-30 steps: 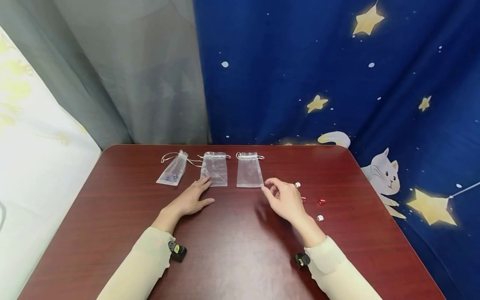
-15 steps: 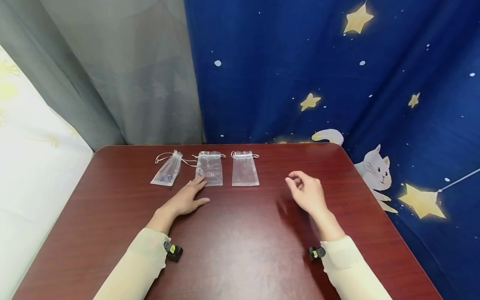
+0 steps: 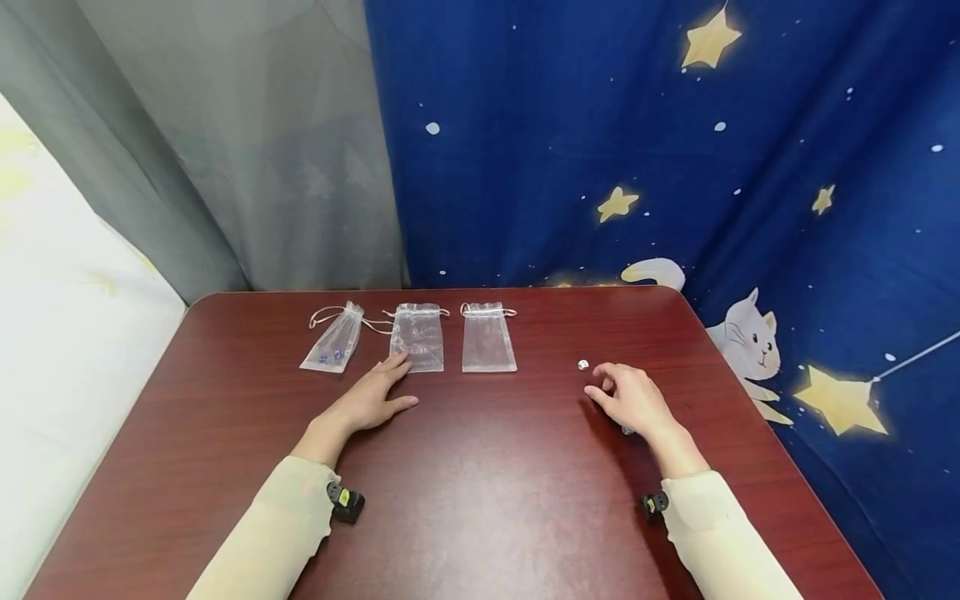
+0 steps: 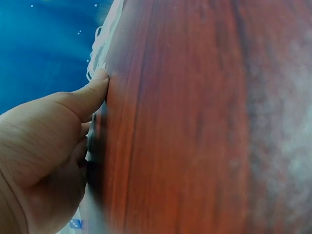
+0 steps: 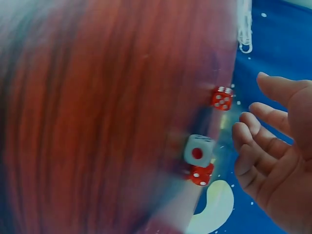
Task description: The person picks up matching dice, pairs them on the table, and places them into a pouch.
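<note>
My left hand [image 3: 365,398] rests with extended fingers on the lower left corner of the middle sheer drawstring bag [image 3: 422,333]. To its left lies another sheer bag [image 3: 330,337], gathered at the neck, with blue dice [image 3: 338,355] inside. A third sheer bag [image 3: 488,340] lies flat on the right. Over the dice hovers my right hand [image 3: 633,402], its fingers loosely bent and holding nothing. One white die [image 3: 583,365] lies just left of its fingertips. In the right wrist view, two red dice [image 5: 222,99] and a white die [image 5: 198,150] lie near the hand.
The dark red wooden table [image 3: 480,500] has its far edge just behind the bags. Beyond it hang a grey curtain [image 3: 300,167] and a blue curtain [image 3: 510,167] with stars and a cat.
My right hand has moved rightward from beside the right-hand bag to over the dice. A white die it hid half a second ago shows again. The left hand stays on the middle bag.
</note>
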`<move>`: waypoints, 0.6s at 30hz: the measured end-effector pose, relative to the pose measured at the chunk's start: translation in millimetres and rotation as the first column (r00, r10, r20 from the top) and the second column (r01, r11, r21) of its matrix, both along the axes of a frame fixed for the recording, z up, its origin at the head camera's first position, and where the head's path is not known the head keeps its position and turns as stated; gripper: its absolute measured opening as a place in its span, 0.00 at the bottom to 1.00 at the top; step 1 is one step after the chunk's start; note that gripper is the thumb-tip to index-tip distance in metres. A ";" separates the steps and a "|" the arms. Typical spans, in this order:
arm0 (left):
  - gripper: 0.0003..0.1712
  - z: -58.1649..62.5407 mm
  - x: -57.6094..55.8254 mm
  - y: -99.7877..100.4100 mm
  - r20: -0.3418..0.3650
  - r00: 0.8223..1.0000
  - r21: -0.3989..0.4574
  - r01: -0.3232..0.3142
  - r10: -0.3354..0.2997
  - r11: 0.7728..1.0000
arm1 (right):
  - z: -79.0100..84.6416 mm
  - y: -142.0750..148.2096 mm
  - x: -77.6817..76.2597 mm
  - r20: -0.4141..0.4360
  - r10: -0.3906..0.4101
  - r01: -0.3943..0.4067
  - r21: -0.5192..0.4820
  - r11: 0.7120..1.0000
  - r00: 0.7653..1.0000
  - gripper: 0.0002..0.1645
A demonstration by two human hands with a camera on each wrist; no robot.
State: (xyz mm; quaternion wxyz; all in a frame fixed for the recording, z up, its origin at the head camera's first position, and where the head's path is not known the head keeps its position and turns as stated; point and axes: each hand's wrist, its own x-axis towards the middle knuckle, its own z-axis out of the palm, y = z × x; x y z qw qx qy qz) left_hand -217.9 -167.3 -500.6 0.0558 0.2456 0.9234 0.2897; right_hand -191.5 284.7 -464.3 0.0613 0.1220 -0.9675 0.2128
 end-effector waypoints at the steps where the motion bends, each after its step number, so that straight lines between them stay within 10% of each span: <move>1: 0.40 -0.4 0.1 0.1 -0.001 1.000 0.000 0.001 -0.001 1.000 | -1.7 0.7 0.1 0.014 0.002 -0.002 0.013 1.000 1.000 0.18; 18: 0.41 -4.7 2.0 -1.0 -0.005 1.000 0.001 -0.009 0.009 1.000 | -10.0 1.9 -0.7 0.073 0.063 -0.068 0.076 0.995 0.995 0.07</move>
